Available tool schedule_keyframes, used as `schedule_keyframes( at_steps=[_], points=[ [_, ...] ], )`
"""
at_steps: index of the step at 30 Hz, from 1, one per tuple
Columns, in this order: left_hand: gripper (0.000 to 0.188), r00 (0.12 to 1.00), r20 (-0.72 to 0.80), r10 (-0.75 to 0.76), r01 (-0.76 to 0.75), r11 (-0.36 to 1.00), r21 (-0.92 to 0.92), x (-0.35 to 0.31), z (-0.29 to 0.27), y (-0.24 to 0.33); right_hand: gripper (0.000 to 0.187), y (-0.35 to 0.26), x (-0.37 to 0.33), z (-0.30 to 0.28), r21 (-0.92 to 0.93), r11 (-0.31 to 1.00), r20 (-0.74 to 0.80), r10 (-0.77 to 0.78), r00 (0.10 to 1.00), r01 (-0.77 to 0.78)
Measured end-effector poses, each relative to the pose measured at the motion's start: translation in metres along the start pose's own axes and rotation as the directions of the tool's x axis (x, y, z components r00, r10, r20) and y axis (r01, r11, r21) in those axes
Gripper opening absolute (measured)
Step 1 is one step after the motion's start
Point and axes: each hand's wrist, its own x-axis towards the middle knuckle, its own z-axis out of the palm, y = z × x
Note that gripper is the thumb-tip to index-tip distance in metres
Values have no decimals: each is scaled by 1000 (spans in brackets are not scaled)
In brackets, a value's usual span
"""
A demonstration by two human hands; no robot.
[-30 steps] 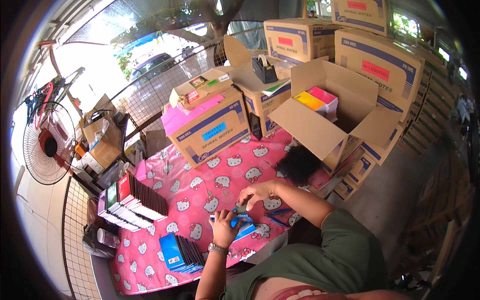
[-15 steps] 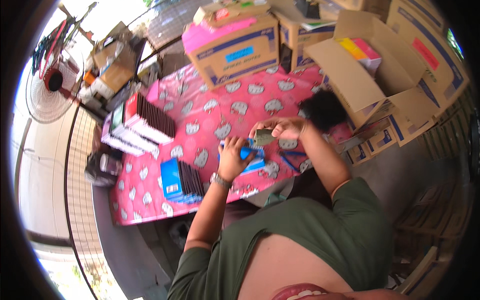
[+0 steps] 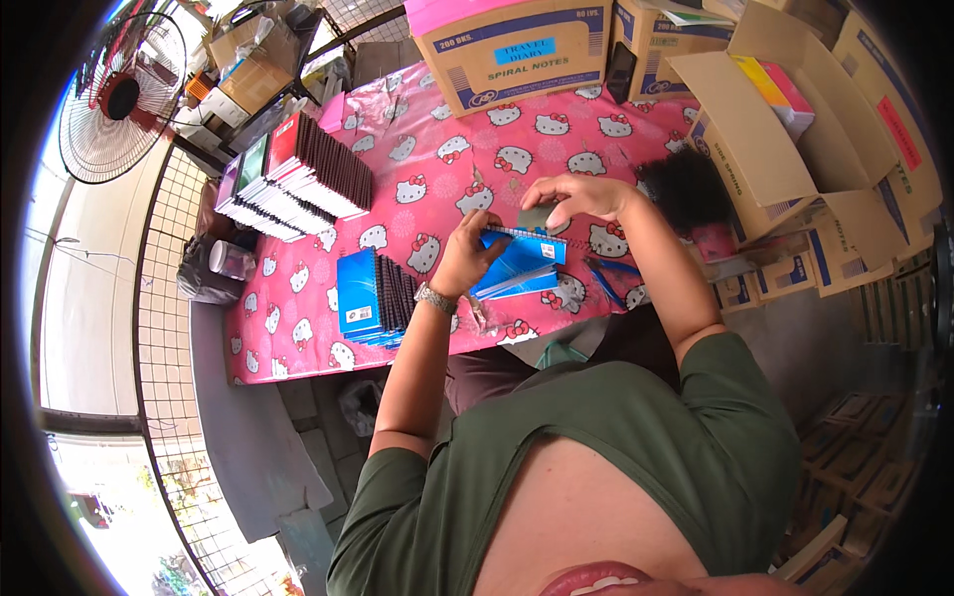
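A blue spiral notebook (image 3: 532,256) lies on the pink table, its coiled edge away from me and its lower pages a little fanned. My left hand (image 3: 465,256), with a wristwatch, is closed on the notebook's left end, thumb over the cover. Over the coiled edge, my right hand (image 3: 578,197) pinches a small flat grey-green piece (image 3: 537,216); its exact kind is unclear. Blue-handled pliers (image 3: 608,283) lie to the right of the notebook. Left of my left wrist stands a stack of blue spiral notebooks (image 3: 373,296).
Stacks of red, green and purple notebooks (image 3: 298,179) stand at the far left. A closed carton (image 3: 512,60) sits at the back, an open carton (image 3: 755,139) at the right. A black bristly bundle (image 3: 684,189) lies beside it. A fan (image 3: 121,97) stands beyond the table's left.
The head view has shifted, so the table sits higher and sharper. My right hand has brought the grey-green piece flatter against the coiled edge. My left hand still grips the notebook.
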Motion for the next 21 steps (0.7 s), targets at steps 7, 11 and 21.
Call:
schedule_keyframes(
  at_steps=[7, 11, 21],
  points=[
    [25, 992, -107, -63, 58, 997, -50, -4, 3, -2, 47, 43, -4, -27, -496, 669, -510, 292, 809, -554],
    [20, 949, -133, -287, 223, 904, -366, -2, 19, -8, 72, 152, -60, -27, -680, 472, -715, -259, 649, -561],
    [20, 860, -353, -370, 154, 845, -512, -22, 33, -16, 48, 129, -89, 118, -693, 598, -701, -429, 570, -402]
  ],
)
